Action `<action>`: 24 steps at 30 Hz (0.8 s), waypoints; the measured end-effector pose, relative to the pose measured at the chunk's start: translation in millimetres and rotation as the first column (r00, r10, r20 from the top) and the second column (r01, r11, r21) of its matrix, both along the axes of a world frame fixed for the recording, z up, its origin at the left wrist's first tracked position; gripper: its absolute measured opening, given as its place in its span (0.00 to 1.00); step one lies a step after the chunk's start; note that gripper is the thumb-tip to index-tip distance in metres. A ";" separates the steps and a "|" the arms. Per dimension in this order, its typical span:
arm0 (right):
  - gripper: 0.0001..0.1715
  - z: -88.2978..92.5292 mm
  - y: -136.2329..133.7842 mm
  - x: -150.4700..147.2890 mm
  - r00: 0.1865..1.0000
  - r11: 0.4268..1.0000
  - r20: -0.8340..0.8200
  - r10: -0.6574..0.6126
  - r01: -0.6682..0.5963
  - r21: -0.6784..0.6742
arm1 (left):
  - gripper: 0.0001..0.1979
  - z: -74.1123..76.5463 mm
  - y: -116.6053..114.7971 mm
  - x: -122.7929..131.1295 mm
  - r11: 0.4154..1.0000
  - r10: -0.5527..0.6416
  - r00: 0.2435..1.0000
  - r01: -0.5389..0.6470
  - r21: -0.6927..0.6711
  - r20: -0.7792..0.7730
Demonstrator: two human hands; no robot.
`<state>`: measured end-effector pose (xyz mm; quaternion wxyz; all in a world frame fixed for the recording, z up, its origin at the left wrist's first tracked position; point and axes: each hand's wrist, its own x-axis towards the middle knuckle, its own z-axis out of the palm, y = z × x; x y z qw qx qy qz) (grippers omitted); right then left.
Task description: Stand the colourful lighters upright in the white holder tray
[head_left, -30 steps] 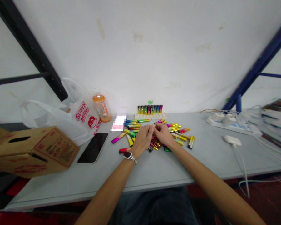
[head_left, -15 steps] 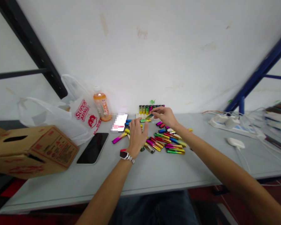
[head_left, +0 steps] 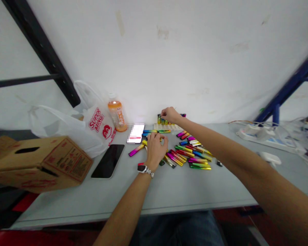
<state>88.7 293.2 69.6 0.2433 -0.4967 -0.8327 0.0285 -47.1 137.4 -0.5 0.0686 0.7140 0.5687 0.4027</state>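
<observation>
My right hand (head_left: pixel 170 114) is at the back of the table, fingers pinched at the top of a lighter (head_left: pixel 163 121) and partly hiding it. Beneath it is a pale tray with holes (head_left: pixel 157 126), where a row of shiny lighters stands upright. My left hand (head_left: pixel 156 148), a watch on its wrist, hovers low over loose lighters with bent fingers parted from the thumb; I see nothing held in it. A blue-and-green pair of lighters (head_left: pixel 164 131) lies just beyond its fingertips. More metallic lighters (head_left: pixel 178 157) are scattered to its right.
Left of the hands are a lit phone (head_left: pixel 136 134), a dark phone (head_left: pixel 108 161), an orange drink bottle (head_left: pixel 117 114), a white plastic bag (head_left: pixel 92 126) and a cardboard box (head_left: pixel 64 160). A power strip (head_left: pixel 272 141) with cables and a white charger (head_left: pixel 270 158) lie right.
My right hand has moved from in front of the tray to above its left end, carrying the lighter there. My left hand stays low over the loose lighters, its fingers more bent.
</observation>
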 end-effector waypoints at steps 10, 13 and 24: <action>0.11 -7.0 -1.7 -0.4 0.999 0.999 0.037 -0.031 0.031 0.024 | 0.11 -1.1 0.7 1.6 1.000 0.007 1.000 -0.007 -0.008 -0.001; 0.14 -8.5 -11.1 0.7 0.988 0.988 0.136 -0.069 0.049 0.147 | 0.11 -1.9 0.8 1.3 1.000 0.014 1.000 -0.014 -0.004 -0.008; 0.28 -27.6 -55.6 7.8 0.895 0.981 0.445 0.018 -0.103 0.167 | 0.09 -3.3 2.6 -0.3 0.998 0.055 0.998 -0.056 -0.020 -0.040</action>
